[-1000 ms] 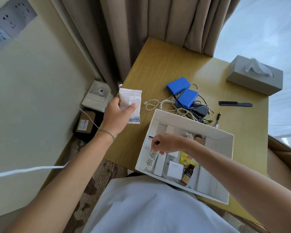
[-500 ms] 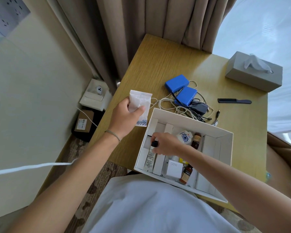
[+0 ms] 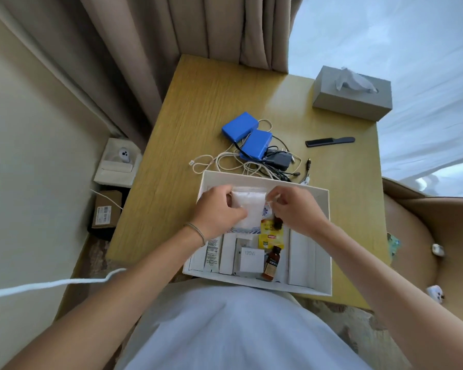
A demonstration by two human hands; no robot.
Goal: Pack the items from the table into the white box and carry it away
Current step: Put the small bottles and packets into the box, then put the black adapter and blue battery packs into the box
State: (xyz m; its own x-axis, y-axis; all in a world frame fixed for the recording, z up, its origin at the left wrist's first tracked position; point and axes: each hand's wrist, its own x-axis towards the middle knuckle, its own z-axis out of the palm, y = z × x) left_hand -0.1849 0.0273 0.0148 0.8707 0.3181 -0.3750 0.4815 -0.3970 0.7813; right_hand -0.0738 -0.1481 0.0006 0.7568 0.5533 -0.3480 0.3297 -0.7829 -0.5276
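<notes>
both forearms are bare, with no sleeves in sight. a thin bracelet (image 3: 197, 232) circles the left wrist. a pale white garment (image 3: 233, 329) covers the torso at 6 o'clock.

Tissue box (image 3: 352, 100) on table corner, curtain (image 3: 171, 36) behind

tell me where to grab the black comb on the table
Pinch the comb across its narrow width near the middle, coming straight down from above. It lies flat on the table, long axis left to right, with bare wood on both long sides, so fingers should fit either side. Its thinness may make it slip.
</notes>
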